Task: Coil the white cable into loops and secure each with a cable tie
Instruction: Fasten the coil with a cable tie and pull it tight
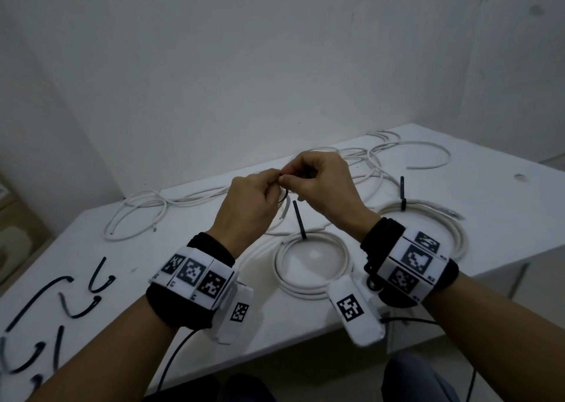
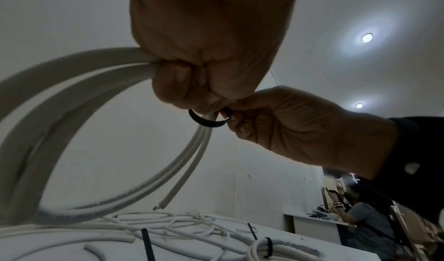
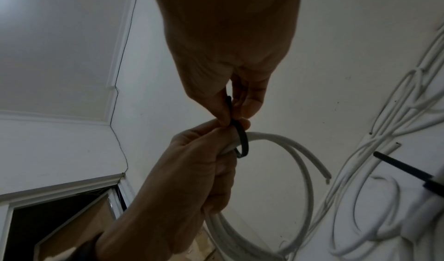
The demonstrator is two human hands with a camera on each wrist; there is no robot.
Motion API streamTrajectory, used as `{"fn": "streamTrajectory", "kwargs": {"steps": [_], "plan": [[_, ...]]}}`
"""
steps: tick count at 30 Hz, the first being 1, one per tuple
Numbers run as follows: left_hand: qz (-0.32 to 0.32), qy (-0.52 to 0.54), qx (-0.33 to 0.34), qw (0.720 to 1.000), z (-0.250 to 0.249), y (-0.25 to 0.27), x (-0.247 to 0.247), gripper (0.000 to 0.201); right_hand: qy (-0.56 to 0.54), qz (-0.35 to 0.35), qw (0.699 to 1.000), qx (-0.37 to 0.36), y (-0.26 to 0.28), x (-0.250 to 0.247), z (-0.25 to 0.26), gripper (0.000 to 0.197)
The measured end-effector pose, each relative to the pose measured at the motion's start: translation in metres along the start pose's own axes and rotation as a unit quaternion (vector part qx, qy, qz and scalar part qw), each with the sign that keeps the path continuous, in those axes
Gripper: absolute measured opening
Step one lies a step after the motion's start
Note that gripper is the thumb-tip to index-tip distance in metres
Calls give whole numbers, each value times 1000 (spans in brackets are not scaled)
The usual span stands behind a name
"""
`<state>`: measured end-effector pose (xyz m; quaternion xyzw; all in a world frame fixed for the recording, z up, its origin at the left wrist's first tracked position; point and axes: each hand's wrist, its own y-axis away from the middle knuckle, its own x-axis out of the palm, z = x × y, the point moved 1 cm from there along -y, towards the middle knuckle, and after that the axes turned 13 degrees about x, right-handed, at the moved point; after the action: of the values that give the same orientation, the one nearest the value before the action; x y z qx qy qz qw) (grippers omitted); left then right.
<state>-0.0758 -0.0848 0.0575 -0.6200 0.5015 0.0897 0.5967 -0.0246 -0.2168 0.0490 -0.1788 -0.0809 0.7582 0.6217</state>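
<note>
Both hands meet above the table: left (image 2: 204,60) grips the white cable coil (image 2: 60,132), right (image 2: 288,128) pinches a black cable tie (image 2: 207,122) around it.

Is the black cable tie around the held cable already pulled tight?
No, the black plastic cable tie hangs as a loose ring around the white cable coil.

Black wristbands (image 1: 195,307) with checkered markers

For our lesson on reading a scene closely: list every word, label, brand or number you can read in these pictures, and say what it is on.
No readable words, brands or numbers.
Left wristband: square black-and-white coded markers; tiny characters beside them, too small to read.
Right wristband: the same, unreadable.
White cable: faint print along the sheath, blurred.
</note>
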Motion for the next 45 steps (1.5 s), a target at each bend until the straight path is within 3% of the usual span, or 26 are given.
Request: {"fn": "streamTrajectory", "kwargs": {"steps": [3,7,9,18,22,25,34,38,42,45], "plan": [[10,12,-20,1000,-1,-1,-4,27,-30,5,1000,6,0,-3,2,6],[0,129,-77,989,-6,-5,-9,29,-45,-17,999,15,-4,-8,2,11],[9,162,-69,984,-11,-6,-11,23,-33,-16,999,15,-6,-9,2,15],[35,177,-91,979,-14,-11,-10,16,58,4,998,-34,-12,-21,4,22],[36,186,-119,975,-12,-8,-12,13,32,-66,995,-65,-24,-42,26,25],[43,200,-132,970,-14,-10,-12,14,40,-79,992,-85,-27,-48,39,27],[33,248,-151,956,-23,-10,-10,26,56,-3,995,-78,-24,-45,49,26],[29,254,-141,956,-26,-6,-8,24,90,-77,990,-71,-31,-45,45,31],[41,281,-172,943,-24,-4,-9,23,12,-70,997,-28,-29,-40,40,31],[21,328,-228,917,-18,-5,-12,21,-55,-5,998,-27,-22,-41,38,22]]}}
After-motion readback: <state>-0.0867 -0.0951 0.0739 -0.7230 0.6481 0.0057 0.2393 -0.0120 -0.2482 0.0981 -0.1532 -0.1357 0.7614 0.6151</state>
